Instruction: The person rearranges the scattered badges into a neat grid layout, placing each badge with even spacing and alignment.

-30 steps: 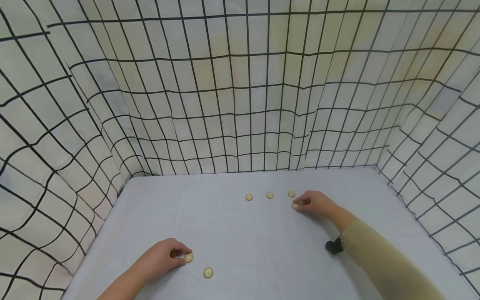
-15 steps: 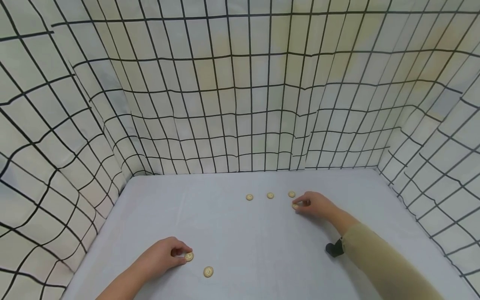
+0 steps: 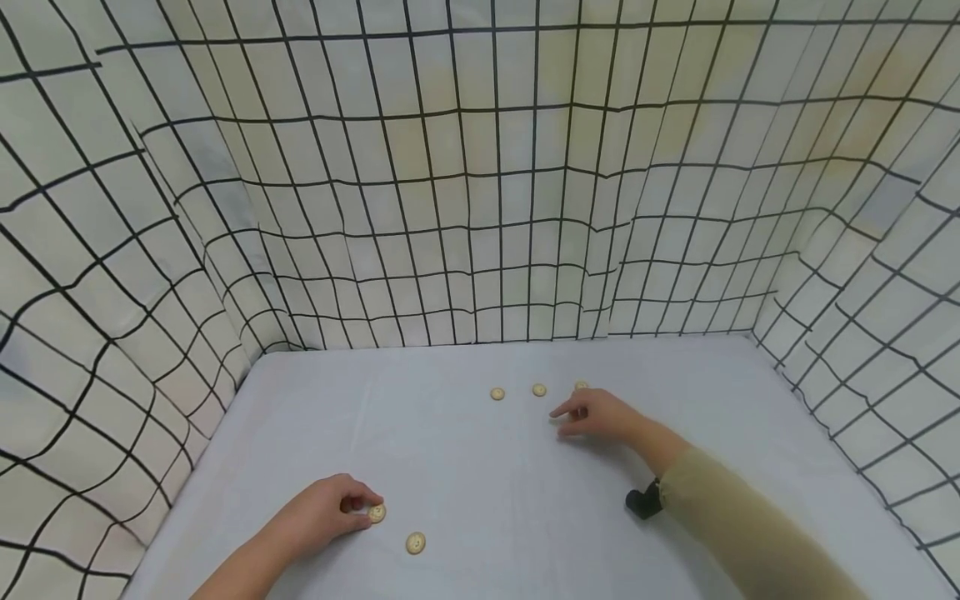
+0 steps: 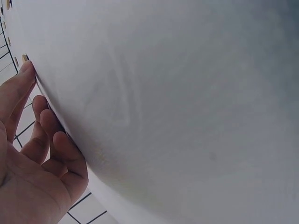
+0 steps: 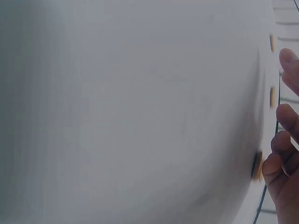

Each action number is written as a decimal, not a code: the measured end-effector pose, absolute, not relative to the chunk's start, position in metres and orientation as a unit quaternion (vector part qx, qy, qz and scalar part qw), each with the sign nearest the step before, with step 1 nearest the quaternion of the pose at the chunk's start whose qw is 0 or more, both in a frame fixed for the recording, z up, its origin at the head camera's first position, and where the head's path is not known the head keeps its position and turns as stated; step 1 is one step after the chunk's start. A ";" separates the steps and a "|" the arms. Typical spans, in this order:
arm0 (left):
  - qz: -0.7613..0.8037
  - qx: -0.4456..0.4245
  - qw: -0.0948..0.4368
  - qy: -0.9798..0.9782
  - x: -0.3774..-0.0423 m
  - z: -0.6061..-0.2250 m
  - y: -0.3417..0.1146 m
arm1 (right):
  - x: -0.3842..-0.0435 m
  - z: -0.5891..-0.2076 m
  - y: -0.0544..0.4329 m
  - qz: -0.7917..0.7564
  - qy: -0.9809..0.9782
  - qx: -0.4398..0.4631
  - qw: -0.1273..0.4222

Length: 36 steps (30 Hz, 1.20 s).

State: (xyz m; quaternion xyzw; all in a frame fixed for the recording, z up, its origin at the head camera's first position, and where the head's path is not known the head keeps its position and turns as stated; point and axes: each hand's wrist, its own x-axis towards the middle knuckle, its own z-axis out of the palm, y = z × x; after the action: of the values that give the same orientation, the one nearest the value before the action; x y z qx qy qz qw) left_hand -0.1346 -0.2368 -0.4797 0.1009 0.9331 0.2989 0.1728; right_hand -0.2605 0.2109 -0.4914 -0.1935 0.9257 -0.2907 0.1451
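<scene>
My left hand (image 3: 326, 512) pinches a small round cream disc (image 3: 377, 512) with dark marks on its face, low over the white tabletop at the left front. A matching disc (image 3: 416, 543) lies just to its right. At the far side, my right hand (image 3: 603, 417) hovers over the table with index finger and thumb apart and nothing between them. Just beyond its knuckles, another disc (image 3: 582, 385) is partly covered. The right wrist view has a disc (image 5: 257, 165) close by the curled outer fingers, which the hand hides in the head view.
Two more discs, one to the left (image 3: 497, 393) and one to the right (image 3: 539, 389), lie in the far row. A white cloth wall with a black grid (image 3: 480, 250) encloses the table's back and sides. A black device (image 3: 643, 502) hangs at the right wrist.
My right hand has let go of the disc it pinched and moved left and slightly nearer, its fingertips parted. The left hand keeps its disc in the same place.
</scene>
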 end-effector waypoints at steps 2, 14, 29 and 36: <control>0.298 0.101 0.174 0.933 -0.135 -0.480 -0.237 | -0.259 -0.494 0.201 -0.289 0.922 -0.206 0.154; 0.299 0.091 0.177 0.933 -0.136 -0.481 -0.237 | -0.238 -0.494 0.127 -0.253 0.891 -0.329 0.183; 0.293 0.081 0.172 0.937 -0.138 -0.484 -0.237 | -0.201 -0.490 0.040 -0.192 0.839 -0.468 0.200; 0.295 0.081 0.177 0.935 -0.139 -0.485 -0.238 | -0.191 -0.488 0.023 -0.170 0.828 -0.497 0.198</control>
State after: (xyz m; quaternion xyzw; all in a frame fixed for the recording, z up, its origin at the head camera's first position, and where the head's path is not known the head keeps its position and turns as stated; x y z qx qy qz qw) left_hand -0.1395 -0.2383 -0.4850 0.0812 0.9354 0.2949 0.1773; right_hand -0.1906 0.0234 -0.4880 -0.4969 0.8276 -0.1699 0.1983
